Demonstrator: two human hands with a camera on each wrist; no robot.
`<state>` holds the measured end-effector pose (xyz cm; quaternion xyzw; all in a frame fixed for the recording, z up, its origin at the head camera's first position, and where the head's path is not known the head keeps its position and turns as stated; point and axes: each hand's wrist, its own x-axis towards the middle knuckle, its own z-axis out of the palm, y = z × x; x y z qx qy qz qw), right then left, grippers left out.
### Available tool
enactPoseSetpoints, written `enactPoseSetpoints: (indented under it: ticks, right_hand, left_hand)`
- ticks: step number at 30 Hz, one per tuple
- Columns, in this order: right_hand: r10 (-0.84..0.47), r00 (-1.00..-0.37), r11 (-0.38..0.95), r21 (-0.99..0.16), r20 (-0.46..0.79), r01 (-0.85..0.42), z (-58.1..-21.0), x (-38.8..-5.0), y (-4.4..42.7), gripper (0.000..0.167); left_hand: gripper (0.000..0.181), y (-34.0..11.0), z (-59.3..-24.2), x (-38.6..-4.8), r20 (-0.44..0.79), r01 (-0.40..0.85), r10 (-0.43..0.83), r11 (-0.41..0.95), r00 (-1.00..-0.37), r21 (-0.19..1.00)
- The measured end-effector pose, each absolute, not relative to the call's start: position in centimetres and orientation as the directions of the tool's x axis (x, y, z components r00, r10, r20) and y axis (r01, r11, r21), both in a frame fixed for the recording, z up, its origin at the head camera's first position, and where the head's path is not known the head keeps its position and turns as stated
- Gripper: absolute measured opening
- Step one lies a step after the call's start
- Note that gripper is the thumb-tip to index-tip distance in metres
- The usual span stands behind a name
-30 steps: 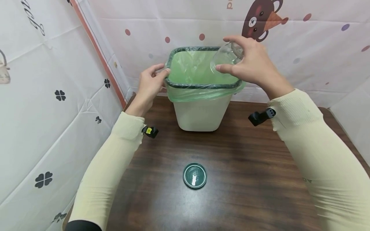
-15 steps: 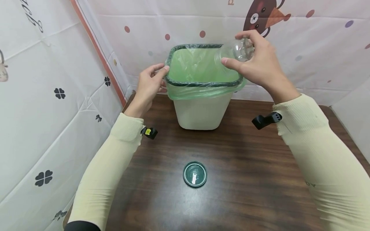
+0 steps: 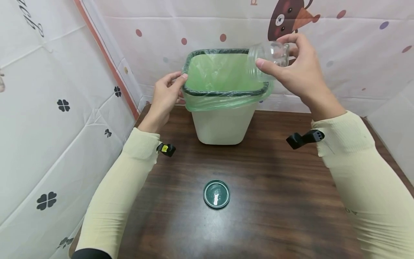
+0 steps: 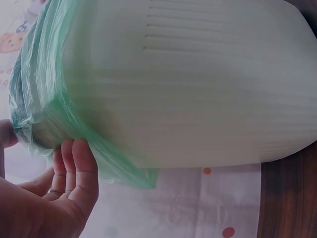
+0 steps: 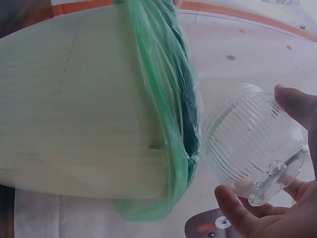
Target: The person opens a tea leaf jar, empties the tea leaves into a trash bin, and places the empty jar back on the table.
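Note:
My left hand (image 3: 164, 97) grips the left rim of a pale trash can (image 3: 223, 126), its thumb near the top edge and its fingers against the outside. A green plastic bag (image 4: 74, 106) lines the can and folds over its dark rim (image 3: 226, 94). Above the can's right side, my right hand (image 3: 299, 70) holds a clear, ribbed glass jar (image 3: 270, 57) between thumb and fingers. The jar lies roughly sideways, one end over the can's opening. No contents are visible in the jar (image 5: 247, 134) in the right wrist view.
A round dark green lid (image 3: 216, 194) lies on the brown wooden table (image 3: 258, 216) in front of the can. Printed cloth walls (image 3: 155, 28) stand close behind the can and along the left side.
My right hand has drawn the glass jar to the right, and the jar has turned from tilted downward to nearly level. My left hand stays at the can's rim.

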<state>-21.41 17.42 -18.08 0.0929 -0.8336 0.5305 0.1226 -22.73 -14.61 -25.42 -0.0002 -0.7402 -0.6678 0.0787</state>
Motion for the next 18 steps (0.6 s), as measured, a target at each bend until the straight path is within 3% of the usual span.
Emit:
enactPoseSetpoints:
  ticks: [6, 12, 18]
  right_hand:
    - [0.022, -0.974, 0.362, -0.91, 0.225, -0.203, -18.2, -20.8, 17.8, 0.064]
    - [0.023, -0.975, 0.261, -0.943, 0.221, -0.207, -18.3, -20.5, 18.1, 0.062]
    - [-0.06, -0.971, 0.025, -0.972, 0.232, -0.233, -18.6, -20.0, 18.6, 0.052]
  left_hand:
    - [0.051, -14.7, -25.6, -22.8, 0.111, 0.102, -0.107, 0.088, -0.988, 0.991]
    - [0.049, -14.7, -25.7, -22.7, 0.111, 0.102, -0.104, 0.09, -0.988, 0.991]
    - [0.047, -14.6, -25.9, -22.7, 0.107, 0.099, -0.1, 0.084, -0.989, 0.992]
